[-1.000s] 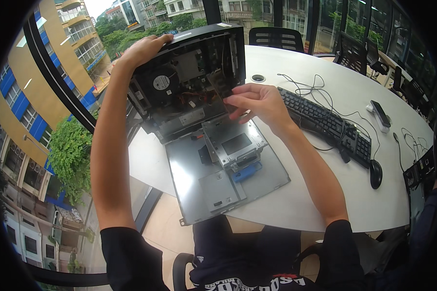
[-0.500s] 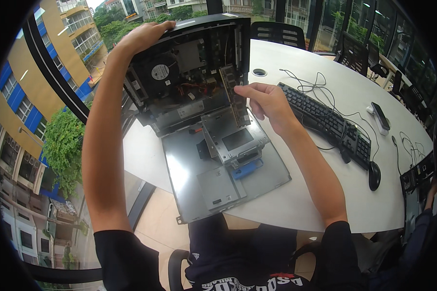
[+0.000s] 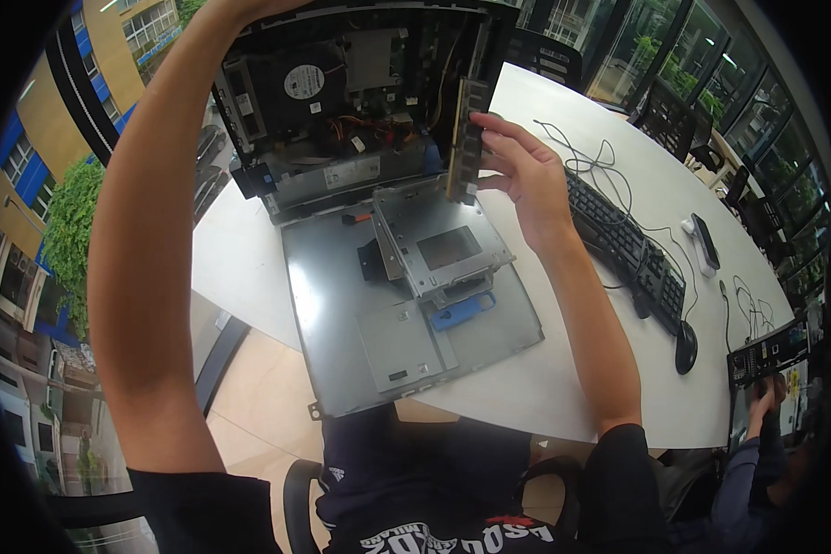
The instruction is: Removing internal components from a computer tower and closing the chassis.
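White table [image 3: 674, 402], the largest item I view, bears an open black computer case [image 3: 369, 102], raised on edge, interior toward my camera. Before it lies a flat metal panel [image 3: 337, 291], overhanging the near table edge; right of this, a black keyboard [image 3: 619, 231]. A metal bracket [image 3: 404, 226] rests on the panel. The left hand [image 3: 240, 8] is at the case's top edge, cropped; I cannot tell its grip. The right hand [image 3: 531, 175] pinches a narrow memory module [image 3: 468, 143] near-upright before the case's right side. Smallest: a blue part [image 3: 463, 312] at the bracket's near side.
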A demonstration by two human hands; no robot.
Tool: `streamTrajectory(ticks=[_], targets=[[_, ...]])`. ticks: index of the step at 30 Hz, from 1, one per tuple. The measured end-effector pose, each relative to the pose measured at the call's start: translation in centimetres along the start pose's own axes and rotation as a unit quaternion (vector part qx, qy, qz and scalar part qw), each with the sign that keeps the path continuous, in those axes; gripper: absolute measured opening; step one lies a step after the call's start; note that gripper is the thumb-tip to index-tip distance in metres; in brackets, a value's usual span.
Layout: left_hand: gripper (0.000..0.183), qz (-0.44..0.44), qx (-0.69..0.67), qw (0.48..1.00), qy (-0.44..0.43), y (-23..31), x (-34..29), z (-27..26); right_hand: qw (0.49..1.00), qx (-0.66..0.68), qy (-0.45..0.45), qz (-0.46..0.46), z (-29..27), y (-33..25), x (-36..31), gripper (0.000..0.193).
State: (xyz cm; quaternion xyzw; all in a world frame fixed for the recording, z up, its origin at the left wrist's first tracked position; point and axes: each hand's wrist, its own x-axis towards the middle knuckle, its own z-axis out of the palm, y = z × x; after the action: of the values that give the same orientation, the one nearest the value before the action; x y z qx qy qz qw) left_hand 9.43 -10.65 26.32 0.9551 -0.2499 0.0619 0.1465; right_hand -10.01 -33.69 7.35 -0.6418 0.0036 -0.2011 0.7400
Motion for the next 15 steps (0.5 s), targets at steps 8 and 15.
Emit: streamTrajectory(ticks=[8, 15], targets=[[0.074, 0.019, -0.023, 1.000, -0.008, 1.0, -1.8, 0.0, 0.986, -0.156, 0.007, 0.066, 1.3, -0.5, -0.4, 0.029], [0.069, 0.009, -0.043, 0.999, -0.007, 1.3, -2.1, 0.3, 0.962, -0.257, 0.014, -0.087, 2.5, 0.2, 3.7, 0.037]])
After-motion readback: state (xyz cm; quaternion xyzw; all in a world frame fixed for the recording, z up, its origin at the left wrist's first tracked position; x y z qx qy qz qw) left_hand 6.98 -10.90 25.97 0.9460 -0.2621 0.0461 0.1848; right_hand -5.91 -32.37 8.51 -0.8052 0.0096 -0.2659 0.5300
